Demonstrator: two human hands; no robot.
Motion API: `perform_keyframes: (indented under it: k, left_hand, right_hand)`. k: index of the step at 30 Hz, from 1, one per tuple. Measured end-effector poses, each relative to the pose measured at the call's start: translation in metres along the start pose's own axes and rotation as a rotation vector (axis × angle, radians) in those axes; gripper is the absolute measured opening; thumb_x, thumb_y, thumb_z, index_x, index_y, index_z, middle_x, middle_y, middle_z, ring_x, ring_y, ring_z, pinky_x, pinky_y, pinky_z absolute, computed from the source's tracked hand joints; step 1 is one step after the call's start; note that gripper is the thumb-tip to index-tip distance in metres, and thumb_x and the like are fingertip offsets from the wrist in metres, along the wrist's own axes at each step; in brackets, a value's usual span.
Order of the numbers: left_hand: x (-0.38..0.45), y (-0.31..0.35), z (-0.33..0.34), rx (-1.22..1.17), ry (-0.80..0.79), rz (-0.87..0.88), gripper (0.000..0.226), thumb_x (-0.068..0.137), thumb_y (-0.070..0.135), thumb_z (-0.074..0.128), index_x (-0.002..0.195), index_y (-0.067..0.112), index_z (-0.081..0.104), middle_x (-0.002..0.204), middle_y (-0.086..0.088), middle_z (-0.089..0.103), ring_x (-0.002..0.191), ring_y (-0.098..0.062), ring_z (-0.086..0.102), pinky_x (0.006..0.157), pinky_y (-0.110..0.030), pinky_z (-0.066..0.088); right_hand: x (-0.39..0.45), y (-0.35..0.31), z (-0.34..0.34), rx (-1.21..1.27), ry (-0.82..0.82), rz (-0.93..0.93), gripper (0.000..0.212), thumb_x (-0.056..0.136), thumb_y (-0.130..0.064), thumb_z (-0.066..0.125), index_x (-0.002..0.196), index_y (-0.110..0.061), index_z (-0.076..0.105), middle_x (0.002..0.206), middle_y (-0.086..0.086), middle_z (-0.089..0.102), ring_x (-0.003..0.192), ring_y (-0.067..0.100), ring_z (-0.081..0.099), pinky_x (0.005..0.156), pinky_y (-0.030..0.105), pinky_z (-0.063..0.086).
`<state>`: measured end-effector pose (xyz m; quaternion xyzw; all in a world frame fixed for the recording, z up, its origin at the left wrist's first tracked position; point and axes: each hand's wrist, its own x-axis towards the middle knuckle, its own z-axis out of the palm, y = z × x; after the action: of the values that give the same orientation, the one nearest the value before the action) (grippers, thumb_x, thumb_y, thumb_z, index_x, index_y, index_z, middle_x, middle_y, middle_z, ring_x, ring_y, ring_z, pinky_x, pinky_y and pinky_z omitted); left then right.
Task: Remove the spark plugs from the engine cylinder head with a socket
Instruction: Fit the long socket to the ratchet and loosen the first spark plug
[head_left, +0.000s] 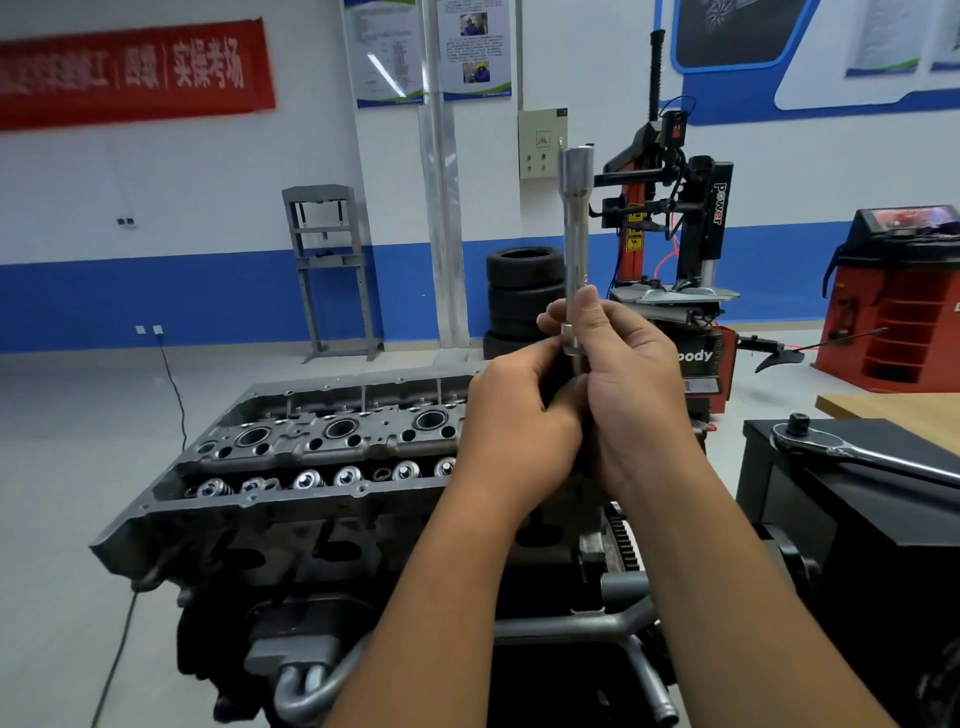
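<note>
Both hands, left hand (519, 415) and right hand (628, 395), are closed around the upright spark plug socket (575, 223), held above the cylinder head (291, 447), whose plug wells lie below-left.

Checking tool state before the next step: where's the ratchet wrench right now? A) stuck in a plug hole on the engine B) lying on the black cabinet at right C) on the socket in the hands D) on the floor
B: the ratchet wrench lies on the black cabinet, while both hands hold only the long socket upright.
</note>
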<state>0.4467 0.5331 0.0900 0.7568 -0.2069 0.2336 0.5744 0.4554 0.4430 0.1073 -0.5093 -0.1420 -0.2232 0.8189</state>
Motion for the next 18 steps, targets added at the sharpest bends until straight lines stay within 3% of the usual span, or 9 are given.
perform_keyframes:
  k: [4,8,11,15,18]
  left_hand:
    - [-0.0017,0.0020,-0.0008,-0.028,0.048,-0.027,0.026,0.096,0.007,0.071,0.109,0.028,0.078,0.096,0.011,0.080,0.091,-0.002,0.075,0.088,-0.037,0.064]
    - [-0.0017,0.0012,-0.0001,0.002,0.092,-0.021,0.028,0.090,0.008,0.075,0.107,0.030,0.078,0.090,0.009,0.080,0.086,-0.008,0.076,0.082,-0.043,0.065]
    - [-0.0010,0.0016,-0.0009,0.027,0.017,-0.003,0.029,0.095,0.013,0.069,0.117,0.031,0.076,0.096,0.010,0.080,0.091,-0.008,0.076,0.083,-0.044,0.065]
    - [-0.0006,0.0023,-0.0012,0.016,-0.058,-0.002,0.031,0.101,0.012,0.059,0.123,0.030,0.072,0.101,0.006,0.079,0.094,-0.015,0.076,0.085,-0.049,0.063]
    - [-0.0017,0.0007,0.0011,0.018,0.025,-0.012,0.028,0.097,0.011,0.067,0.115,0.032,0.074,0.097,0.010,0.079,0.092,-0.011,0.076,0.086,-0.047,0.063]
  right_hand:
    - [0.0003,-0.0003,0.0026,-0.029,0.003,-0.011,0.024,0.097,-0.037,0.069,0.091,-0.014,0.072,0.090,0.006,0.077,0.089,0.022,0.073,0.091,0.045,0.061]
    - [-0.0011,-0.0012,0.0031,-0.125,0.038,-0.117,0.018,0.094,-0.028,0.076,0.096,-0.016,0.062,0.090,0.005,0.078,0.084,0.017,0.076,0.071,0.026,0.060]
    - [-0.0009,-0.0015,0.0021,-0.151,0.057,-0.140,0.016,0.098,-0.031,0.070,0.093,-0.015,0.067,0.091,0.005,0.078,0.081,0.010,0.073,0.070,0.019,0.056]
    - [0.0016,-0.0025,0.0003,-0.126,0.038,-0.108,0.026,0.104,-0.035,0.060,0.090,-0.014,0.069,0.089,0.006,0.076,0.085,0.013,0.071,0.083,0.033,0.060]
    - [0.0002,-0.0024,0.0007,-0.043,0.016,-0.054,0.024,0.102,-0.036,0.062,0.094,-0.014,0.066,0.089,0.011,0.076,0.081,0.020,0.072,0.079,0.042,0.061]
